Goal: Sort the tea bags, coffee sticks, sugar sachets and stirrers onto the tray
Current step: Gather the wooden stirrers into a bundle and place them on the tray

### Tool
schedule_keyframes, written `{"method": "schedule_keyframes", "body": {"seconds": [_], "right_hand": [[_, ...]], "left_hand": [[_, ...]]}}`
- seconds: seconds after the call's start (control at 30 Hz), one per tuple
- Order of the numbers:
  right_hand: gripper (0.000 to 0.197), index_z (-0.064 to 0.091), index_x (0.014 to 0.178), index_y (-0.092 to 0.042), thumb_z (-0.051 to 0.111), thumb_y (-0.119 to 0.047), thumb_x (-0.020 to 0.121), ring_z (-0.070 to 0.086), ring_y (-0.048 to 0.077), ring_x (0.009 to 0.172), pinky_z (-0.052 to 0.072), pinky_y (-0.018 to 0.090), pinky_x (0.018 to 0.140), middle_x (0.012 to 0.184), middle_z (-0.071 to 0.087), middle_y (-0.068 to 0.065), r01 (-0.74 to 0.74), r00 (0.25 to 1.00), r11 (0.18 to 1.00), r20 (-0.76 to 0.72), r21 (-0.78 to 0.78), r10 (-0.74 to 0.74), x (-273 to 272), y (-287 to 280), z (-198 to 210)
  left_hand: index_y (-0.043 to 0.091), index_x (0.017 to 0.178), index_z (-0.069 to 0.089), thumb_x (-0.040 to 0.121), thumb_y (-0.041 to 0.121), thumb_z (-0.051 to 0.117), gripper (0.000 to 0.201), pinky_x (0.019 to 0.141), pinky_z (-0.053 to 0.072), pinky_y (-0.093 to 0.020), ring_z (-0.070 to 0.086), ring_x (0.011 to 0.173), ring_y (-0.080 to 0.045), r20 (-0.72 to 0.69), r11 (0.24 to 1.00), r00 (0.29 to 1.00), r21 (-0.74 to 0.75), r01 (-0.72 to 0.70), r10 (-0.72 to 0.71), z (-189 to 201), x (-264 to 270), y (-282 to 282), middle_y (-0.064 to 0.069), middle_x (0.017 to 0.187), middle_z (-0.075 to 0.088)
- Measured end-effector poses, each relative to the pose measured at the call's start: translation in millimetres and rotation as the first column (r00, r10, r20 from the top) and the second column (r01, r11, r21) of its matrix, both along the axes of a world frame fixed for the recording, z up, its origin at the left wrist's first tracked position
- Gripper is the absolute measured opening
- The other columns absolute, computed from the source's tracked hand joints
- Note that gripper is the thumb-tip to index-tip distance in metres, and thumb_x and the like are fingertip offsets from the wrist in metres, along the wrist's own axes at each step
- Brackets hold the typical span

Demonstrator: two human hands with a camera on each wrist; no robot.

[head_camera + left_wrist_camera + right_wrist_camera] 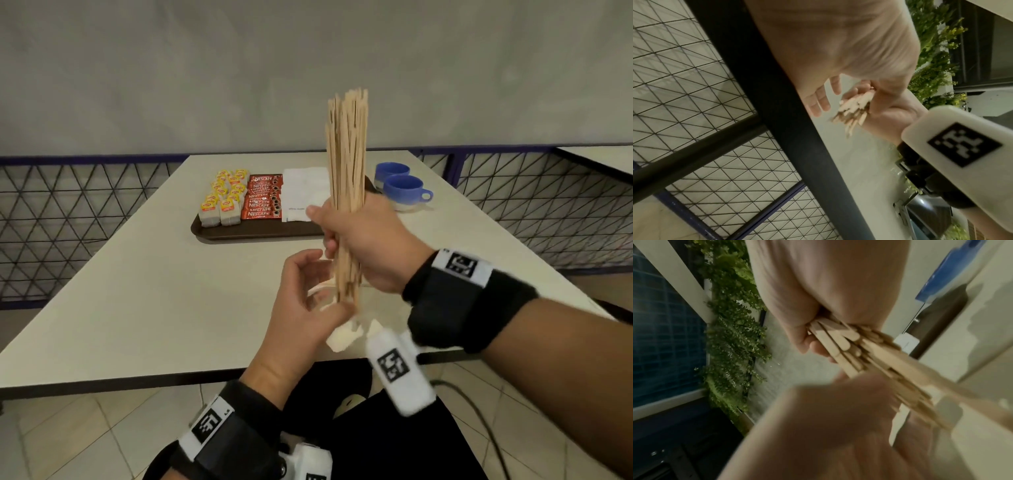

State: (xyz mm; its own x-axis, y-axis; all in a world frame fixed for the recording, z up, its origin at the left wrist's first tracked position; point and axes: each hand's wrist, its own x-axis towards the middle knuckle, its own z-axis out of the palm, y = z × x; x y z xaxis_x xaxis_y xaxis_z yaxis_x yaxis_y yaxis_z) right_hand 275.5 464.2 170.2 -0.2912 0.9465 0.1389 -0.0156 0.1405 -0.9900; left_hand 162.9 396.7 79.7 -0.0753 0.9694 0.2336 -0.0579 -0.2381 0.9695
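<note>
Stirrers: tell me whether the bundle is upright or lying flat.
Upright. The stirrers stand nearly vertical in the right hand, off the table; the left hand cups their lower ends.

I see what looks like a café or canteen seating area: plain white table [144, 281] rows, wire-mesh partition [58, 219] with blue rail, tiled floor [85, 428], blue cups [404, 188], and a green plant wall [731, 331] beside windows.

Stirrers [346, 192] pale bare wood; tray [260, 233] brown matt plastic; cups [404, 188] glossy blue.
</note>
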Motion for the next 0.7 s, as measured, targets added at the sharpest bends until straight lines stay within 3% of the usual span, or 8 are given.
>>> {"method": "schedule_keyframes", "body": {"seconds": [0.07,0.13,0.17,0.23,0.33,0.5,0.63,0.7], "right_hand": [[0.012,0.060,0.093,-0.007,0.072,-0.011,0.093,0.051,0.016,0.058,0.053,0.029,0.059,0.074,0.052,0.010,0.042,0.996,0.999,-0.072,-0.012,-0.042,-12,-4,-11],[0.013,0.059,0.095,-0.008,0.071,-0.007,0.092,0.051,0.016,0.057,0.052,0.031,0.059,0.072,0.052,0.009,0.098,0.985,0.995,-0.143,-0.008,-0.098,-19,-6,-13],[0.013,0.058,0.094,-0.009,0.071,-0.005,0.092,0.050,0.017,0.056,0.052,0.033,0.059,0.068,0.051,0.007,0.132,0.975,0.991,-0.182,-0.004,-0.131,-21,-5,-11],[0.015,0.057,0.090,-0.012,0.070,-0.005,0.092,0.050,0.018,0.055,0.051,0.035,0.060,0.061,0.052,0.002,0.207,0.946,0.978,-0.255,-0.001,-0.201,-24,-2,-1],[0.015,0.058,0.088,-0.010,0.071,-0.003,0.090,0.052,0.020,0.055,0.051,0.036,0.061,0.060,0.053,0.004,0.283,0.897,0.959,-0.360,0.025,-0.255,-31,1,16],[0.016,0.060,0.086,-0.011,0.075,-0.005,0.088,0.058,0.016,0.056,0.057,0.034,0.059,0.065,0.060,0.002,0.232,0.938,0.971,-0.278,0.063,-0.206,-68,-10,0],[0.015,0.067,0.088,-0.019,0.081,-0.016,0.086,0.065,0.014,0.065,0.062,0.044,0.073,0.069,0.068,-0.007,0.082,0.985,0.996,-0.152,0.030,-0.077,-81,-19,-29],[0.015,0.068,0.086,-0.016,0.082,-0.018,0.083,0.068,0.019,0.071,0.063,0.051,0.080,0.071,0.069,-0.001,0.050,0.995,0.999,-0.090,-0.002,-0.050,-79,-17,-35]], "left_hand": [[0.037,0.132,0.039,0.072,0.002,0.081,0.081,0.099,0.052,-0.025,0.063,0.109,0.007,-0.160,0.998,0.987,-0.056,0.022,-0.031,5,5,-1,0.015,0.125,0.061],[0.047,0.132,0.031,0.076,-0.004,0.077,0.088,0.096,0.055,-0.026,0.065,0.104,0.006,-0.223,0.995,0.974,-0.095,0.015,-0.036,7,6,-1,0.015,0.122,0.061],[0.047,0.131,0.034,0.075,-0.005,0.075,0.086,0.096,0.056,-0.030,0.067,0.103,0.000,-0.177,0.994,0.984,-0.105,0.008,-0.026,8,4,-1,0.008,0.122,0.063],[0.032,0.135,0.046,0.070,-0.001,0.066,0.075,0.101,0.053,-0.042,0.069,0.113,-0.021,0.192,0.984,0.981,-0.177,0.010,0.025,11,-3,1,-0.011,0.124,0.068],[0.003,0.140,0.050,0.073,0.016,0.060,0.068,0.114,0.041,-0.055,0.062,0.124,-0.046,0.768,0.937,0.633,-0.284,0.202,0.096,8,-19,10,-0.030,0.130,0.064],[-0.003,0.138,0.057,0.101,0.060,0.038,0.076,0.122,0.030,-0.050,0.054,0.136,-0.040,0.922,0.886,0.388,-0.188,0.423,0.010,0,-38,15,-0.026,0.144,0.057],[0.000,0.139,0.058,0.105,0.054,0.037,0.067,0.119,0.036,-0.047,0.057,0.133,-0.039,0.929,0.918,0.367,-0.192,0.347,0.056,3,-41,13,-0.025,0.140,0.060],[0.003,0.141,0.058,0.103,0.046,0.044,0.060,0.116,0.043,-0.046,0.059,0.131,-0.035,0.929,0.913,0.366,-0.194,0.359,0.054,6,-40,12,-0.022,0.140,0.062]]}}
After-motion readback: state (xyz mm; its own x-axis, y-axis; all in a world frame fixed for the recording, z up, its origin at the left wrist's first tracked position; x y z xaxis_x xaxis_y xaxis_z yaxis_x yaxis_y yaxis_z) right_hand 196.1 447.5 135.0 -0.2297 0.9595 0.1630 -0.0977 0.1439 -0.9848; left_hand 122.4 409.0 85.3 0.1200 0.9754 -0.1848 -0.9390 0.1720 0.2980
